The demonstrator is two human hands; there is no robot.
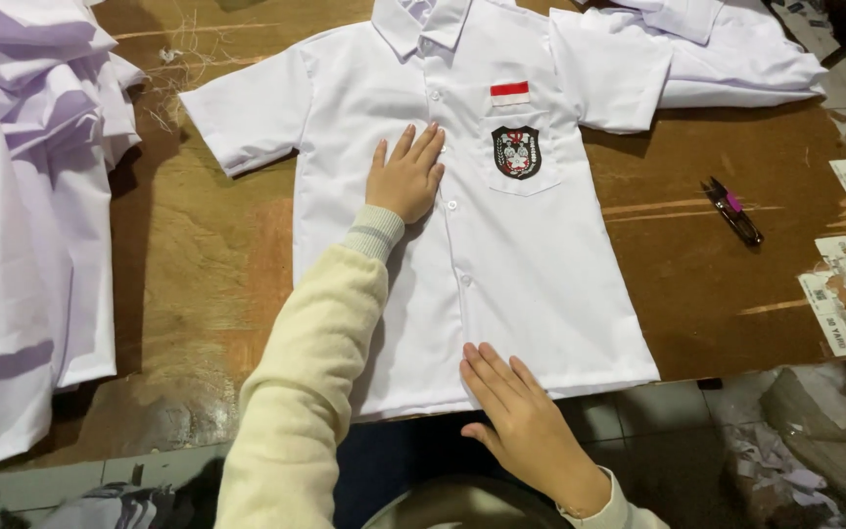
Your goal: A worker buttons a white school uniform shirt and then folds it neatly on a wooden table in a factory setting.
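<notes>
My right hand (521, 416) lies nearest me, flat on the bottom hem of the white shirt (531, 264), fingers (490, 370) spread and straight, pressing the cloth and gripping nothing; the shirt runs away from those fingers, its long axis going from the hem at the table (198, 284) edge up to the collar at the far side. My left hand (405, 176) is further up, palm down on the chest just left of the button line, its fingers open too and holding nothing, the cream sleeve (310, 382) crossing the shirt's lower left. Just right of that hand sits the pocket with a dark badge (516, 152) and a red and white patch (510, 93) above it. Well to the right lies a small thread snipper (732, 211), apart from the shirt; a pile of white garments (22, 225) fills the left, and another white shirt (736, 59) lies at the far right corner
</notes>
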